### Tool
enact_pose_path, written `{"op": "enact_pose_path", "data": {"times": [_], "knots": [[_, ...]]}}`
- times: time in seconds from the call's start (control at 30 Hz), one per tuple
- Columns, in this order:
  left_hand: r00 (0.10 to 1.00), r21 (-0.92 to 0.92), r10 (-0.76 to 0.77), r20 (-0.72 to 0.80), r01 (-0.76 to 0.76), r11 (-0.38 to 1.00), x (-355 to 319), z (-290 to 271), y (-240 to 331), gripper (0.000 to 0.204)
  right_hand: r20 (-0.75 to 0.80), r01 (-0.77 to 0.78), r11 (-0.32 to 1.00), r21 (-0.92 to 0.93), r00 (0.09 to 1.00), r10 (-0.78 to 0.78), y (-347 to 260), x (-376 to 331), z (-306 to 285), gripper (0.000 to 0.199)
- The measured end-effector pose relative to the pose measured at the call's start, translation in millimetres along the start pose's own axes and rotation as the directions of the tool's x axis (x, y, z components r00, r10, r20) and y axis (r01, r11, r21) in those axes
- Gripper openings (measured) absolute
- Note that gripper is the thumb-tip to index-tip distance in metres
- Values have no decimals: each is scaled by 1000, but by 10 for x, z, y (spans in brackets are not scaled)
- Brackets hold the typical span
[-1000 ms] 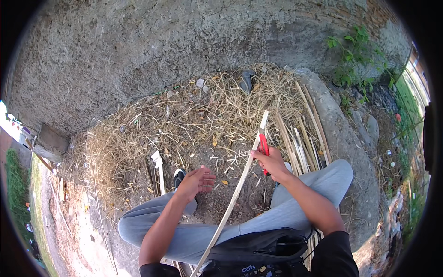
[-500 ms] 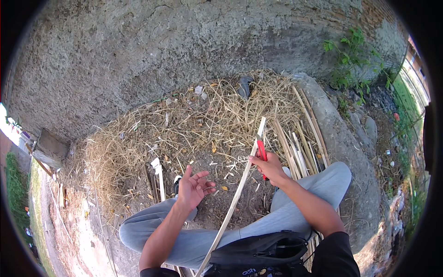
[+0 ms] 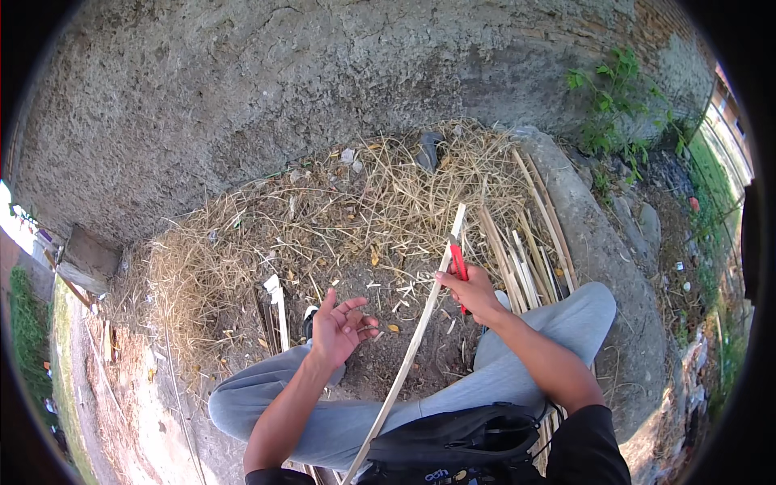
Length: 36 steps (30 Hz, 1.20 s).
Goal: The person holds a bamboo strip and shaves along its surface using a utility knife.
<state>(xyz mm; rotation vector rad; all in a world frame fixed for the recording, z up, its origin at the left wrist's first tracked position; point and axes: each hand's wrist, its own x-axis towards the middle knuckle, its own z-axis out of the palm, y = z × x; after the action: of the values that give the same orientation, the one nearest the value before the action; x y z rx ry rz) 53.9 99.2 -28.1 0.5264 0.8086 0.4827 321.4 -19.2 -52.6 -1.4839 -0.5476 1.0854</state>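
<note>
My right hand (image 3: pixel 473 293) is closed around a red utility knife (image 3: pixel 459 263), its blade end pointing up and away from me. The thumb of that hand meets a long, pale wooden strip (image 3: pixel 412 347), which slants from my lap up past the knife. The blade end lies against or just over the strip near its far end. My left hand (image 3: pixel 339 330) is held palm up to the left of the strip, fingers apart and slightly curled, with nothing in it. Small pale shavings (image 3: pixel 402 305) are scattered on the soil between and beyond my hands.
More wooden strips (image 3: pixel 517 267) lie by my right knee, and a few (image 3: pixel 280 315) by my left foot. Dry straw (image 3: pixel 194 299) covers the ground before a rough wall (image 3: pixel 323 81). A black bag (image 3: pixel 453 444) rests on my lap. A stone kerb (image 3: pixel 598 242) runs along the right.
</note>
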Motion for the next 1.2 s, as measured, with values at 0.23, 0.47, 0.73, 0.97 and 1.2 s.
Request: {"op": "enact_pose_path", "data": {"times": [0.23, 0.47, 0.73, 0.97, 1.2], "knots": [[971, 602, 235, -48, -159, 783, 3, -56, -170, 65, 13, 4, 1000, -1, 1000, -4, 1, -1, 3, 21], [724, 736, 439, 532, -140, -662, -104, -4, -362, 68, 22, -13, 1000, 10, 1000, 13, -4, -13, 32, 22], [668, 708, 447, 596, -173, -685, -70, -8, -383, 62, 23, -18, 1000, 17, 1000, 17, 22, -1, 21, 20], [648, 696, 454, 612, -170, -697, -62, -8, -387, 55, 8, -13, 1000, -3, 1000, 13, 42, 25, 19, 20], [674, 660, 417, 610, -141, -738, -72, -6, -385, 63, 7, -7, 1000, -16, 1000, 7, 67, 37, 9, 20]]}}
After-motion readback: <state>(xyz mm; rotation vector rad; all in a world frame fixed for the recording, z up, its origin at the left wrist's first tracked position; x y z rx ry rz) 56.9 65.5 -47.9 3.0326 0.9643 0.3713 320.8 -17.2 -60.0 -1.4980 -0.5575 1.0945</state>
